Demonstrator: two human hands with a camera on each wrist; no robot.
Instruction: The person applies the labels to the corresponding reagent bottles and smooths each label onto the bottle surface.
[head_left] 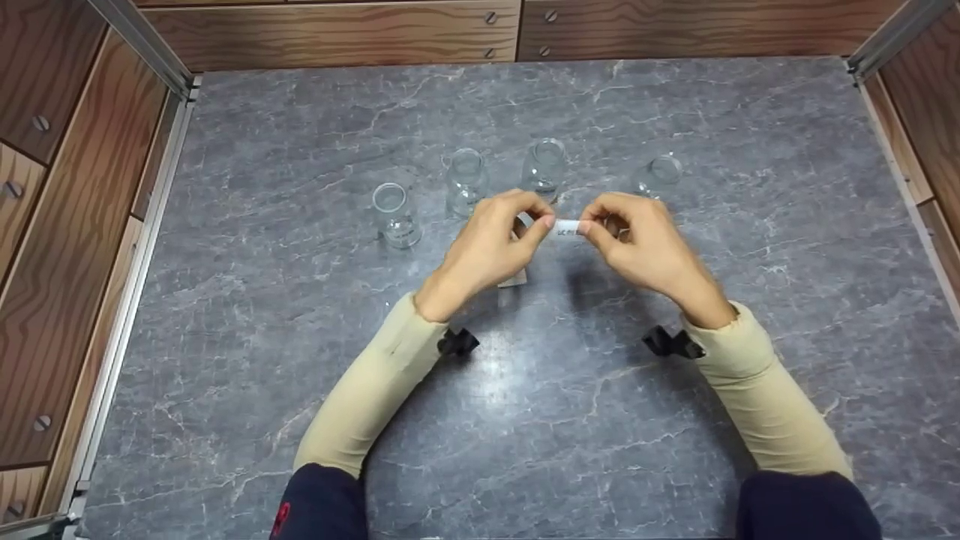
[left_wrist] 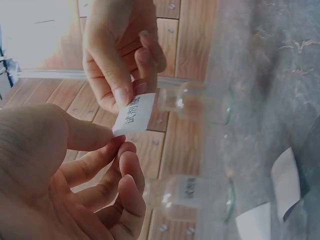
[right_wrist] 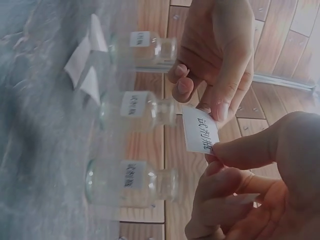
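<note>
A small white label [head_left: 568,227] with printed dark characters is stretched between my two hands above the table. My left hand [head_left: 491,244] pinches one end of it between thumb and index finger. At the other end, the thumb and index finger of my right hand [head_left: 649,244] pinch it. Behind the hands stand several clear glass bottles: one at the left [head_left: 397,217], two in the middle [head_left: 466,184] and one at the right [head_left: 660,176], partly hidden. Three bottles in the right wrist view carry similar white labels [right_wrist: 133,104].
Pieces of white paper [right_wrist: 80,57] lie on the grey marbled tabletop [head_left: 480,450], mostly hidden by my left hand in the head view. Wood-patterned panels [head_left: 337,34] border the table at the back and sides, with a metal rail [head_left: 135,300] at left.
</note>
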